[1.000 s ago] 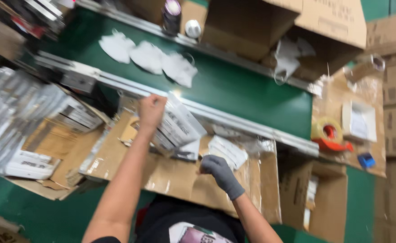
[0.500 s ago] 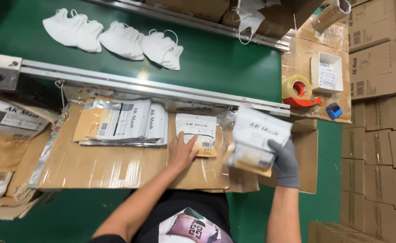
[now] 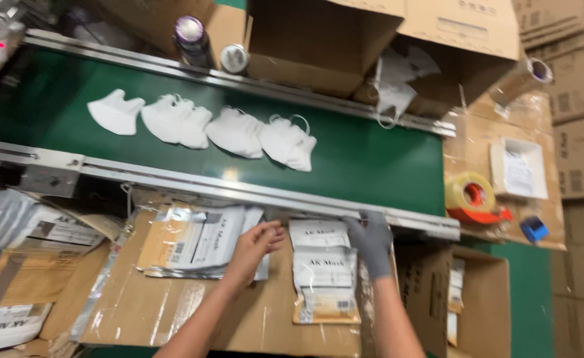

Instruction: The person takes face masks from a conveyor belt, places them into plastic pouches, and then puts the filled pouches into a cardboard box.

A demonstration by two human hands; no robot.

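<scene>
I see left hand [image 3: 255,244] bare, fingers loose, gripping nothing, touching pouch stack [image 3: 202,242] | gloved right hand [image 3: 371,242] pressing flat pouch [image 3: 324,272] at 3 o'clock, steadying it, not clasped | white masks [image 3: 205,127] on green belt [image 3: 371,159] at 12, within reach

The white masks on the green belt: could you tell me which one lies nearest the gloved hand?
The rightmost mask, at the end of the row, with its ear loop showing at the top. It lies closest to the gloved right hand; the others sit further left.
</scene>
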